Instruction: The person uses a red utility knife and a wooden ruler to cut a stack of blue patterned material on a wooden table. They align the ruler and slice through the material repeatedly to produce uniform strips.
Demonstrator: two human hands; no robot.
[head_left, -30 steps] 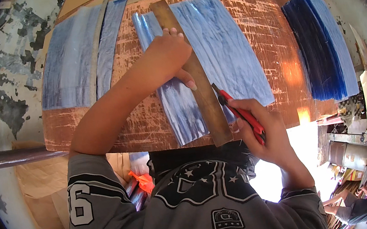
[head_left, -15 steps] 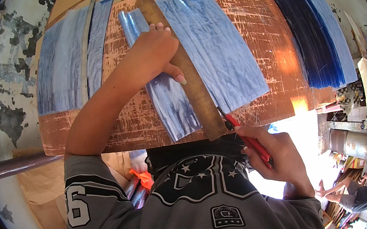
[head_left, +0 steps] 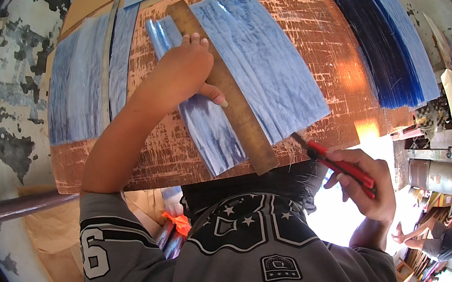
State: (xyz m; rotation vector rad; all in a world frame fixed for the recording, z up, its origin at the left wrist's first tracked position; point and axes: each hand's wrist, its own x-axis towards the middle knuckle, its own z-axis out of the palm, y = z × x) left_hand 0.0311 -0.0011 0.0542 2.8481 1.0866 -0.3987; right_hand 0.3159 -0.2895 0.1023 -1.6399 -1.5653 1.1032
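My left hand (head_left: 188, 69) presses down on a long brown ruler (head_left: 245, 124), its fingers over the ruler and the thumb spread toward me. Under the ruler lies a blue streaked, glossy plastic sheet (head_left: 264, 62), with a wide part to the right and a narrower, shiny part to the left. A red utility knife (head_left: 344, 168) is gripped in my right hand (head_left: 366, 185), off the table's near edge. Its blade points up and left, just beyond the sheet's near right corner area and apart from the ruler.
The scratched brown table (head_left: 336, 69) carries a thick stack of dark and light blue sheets (head_left: 387, 45) at right. More blue sheets (head_left: 78, 80) lie at left under a thin strip (head_left: 110, 65). Another person (head_left: 450, 237) sits at the far lower right.
My right hand has moved the knife right, away from the ruler's near end and the sheet's edge. The left hand stays on the ruler, shifted very slightly.
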